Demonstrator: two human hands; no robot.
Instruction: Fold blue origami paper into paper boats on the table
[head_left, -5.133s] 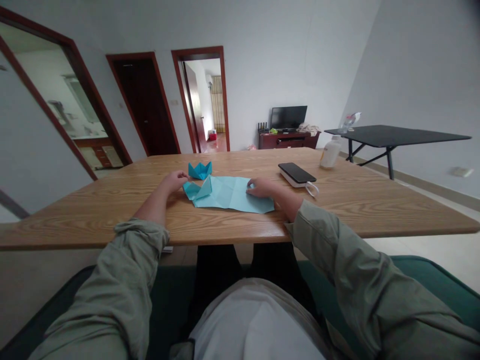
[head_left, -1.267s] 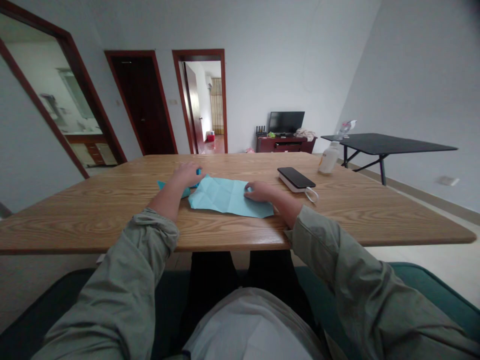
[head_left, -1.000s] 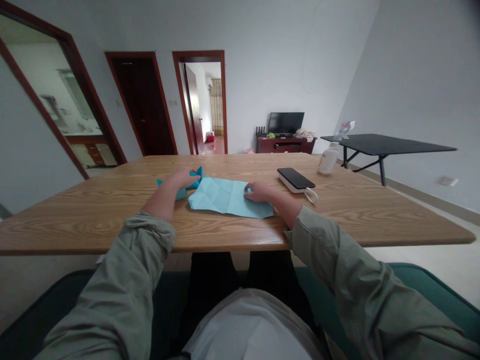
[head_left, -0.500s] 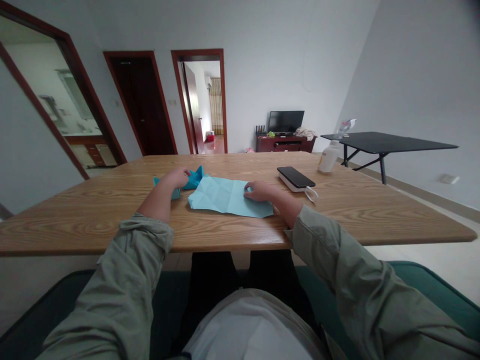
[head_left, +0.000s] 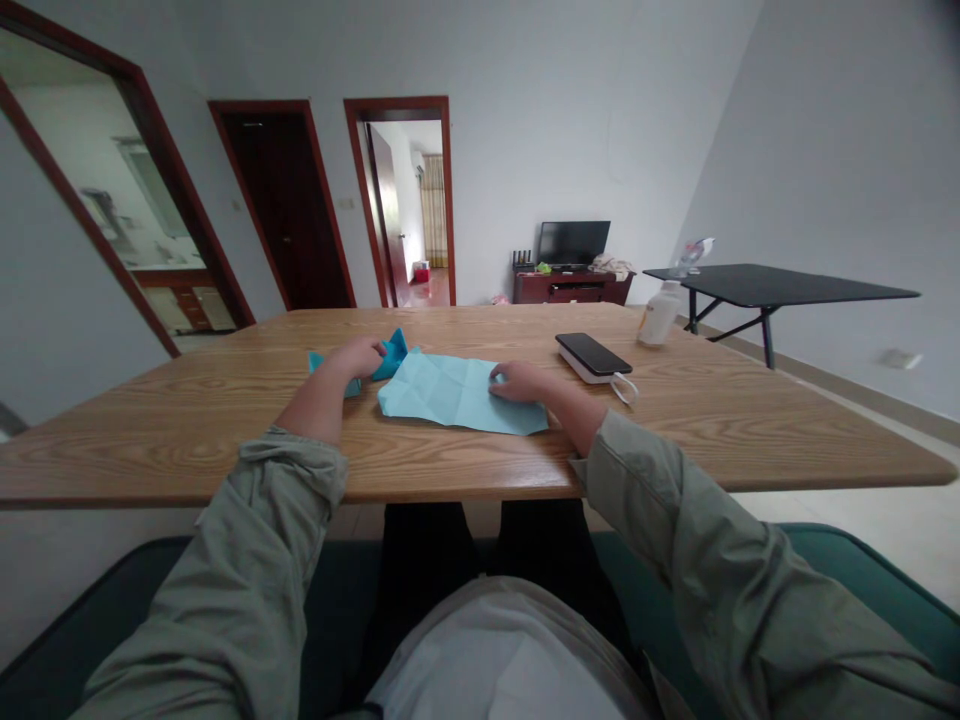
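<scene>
A creased light blue sheet of paper (head_left: 442, 390) lies spread on the wooden table in front of me. My right hand (head_left: 519, 383) rests on its right part, fingers loosely bent and a little apart. Left of the sheet, my left hand (head_left: 360, 357) has its fingers closed at the left side of a darker blue folded paper piece (head_left: 392, 356) with pointed corners. Another blue folded paper piece (head_left: 352, 387) sits partly hidden behind my left hand and wrist.
On the table (head_left: 187, 420), a black phone (head_left: 595, 353) lies on a white box-like object with a white cord loop (head_left: 624, 388). A translucent white bottle (head_left: 660, 315) stands toward the far right. Beyond are a black folding table (head_left: 780, 285) and a television (head_left: 574, 243).
My left hand has shifted very slightly to the right over the folded blue paper. My right hand and the light blue sheet stay in place.
</scene>
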